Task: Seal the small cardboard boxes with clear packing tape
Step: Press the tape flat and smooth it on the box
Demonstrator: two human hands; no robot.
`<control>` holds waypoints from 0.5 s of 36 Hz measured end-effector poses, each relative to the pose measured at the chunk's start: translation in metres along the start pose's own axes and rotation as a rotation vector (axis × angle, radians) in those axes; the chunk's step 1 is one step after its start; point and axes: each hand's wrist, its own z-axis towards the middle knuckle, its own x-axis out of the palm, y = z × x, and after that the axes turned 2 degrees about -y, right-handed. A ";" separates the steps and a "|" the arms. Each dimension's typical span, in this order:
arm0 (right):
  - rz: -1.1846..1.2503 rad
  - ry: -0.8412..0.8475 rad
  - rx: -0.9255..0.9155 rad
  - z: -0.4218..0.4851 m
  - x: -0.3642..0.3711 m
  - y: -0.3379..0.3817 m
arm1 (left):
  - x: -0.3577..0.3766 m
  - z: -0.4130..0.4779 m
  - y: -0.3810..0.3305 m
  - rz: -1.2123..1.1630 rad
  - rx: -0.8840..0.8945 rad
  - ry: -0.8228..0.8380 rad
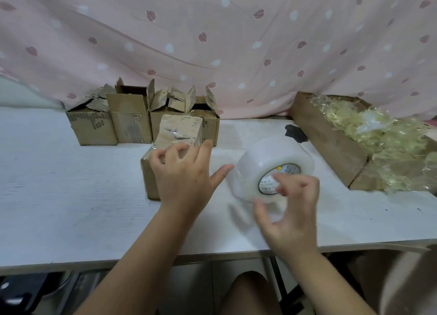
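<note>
Head view, left hand [184,172] splayed, touching box [149,176]

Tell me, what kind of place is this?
Probably a home packing corner: a white table against a pink leaf-print curtain, small cardboard boxes, a clear tape roll, and a box of crinkly filler.
</note>
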 end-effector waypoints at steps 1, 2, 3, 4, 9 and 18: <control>-0.027 0.031 -0.012 -0.006 0.006 0.007 | -0.001 0.001 0.000 -0.010 -0.009 0.018; -0.045 0.058 0.003 -0.010 0.012 0.013 | -0.001 0.003 -0.001 -0.025 -0.025 0.036; -0.064 0.089 0.029 -0.014 0.016 0.018 | -0.002 0.005 -0.001 -0.043 -0.039 0.053; -0.089 0.124 0.055 -0.017 0.019 0.022 | -0.003 0.006 -0.002 -0.056 -0.048 0.068; -0.267 0.209 0.141 -0.020 0.030 0.023 | -0.002 0.006 -0.002 -0.030 -0.035 0.085; -0.121 0.328 0.093 0.008 0.034 0.001 | -0.003 0.000 0.001 0.023 -0.013 -0.072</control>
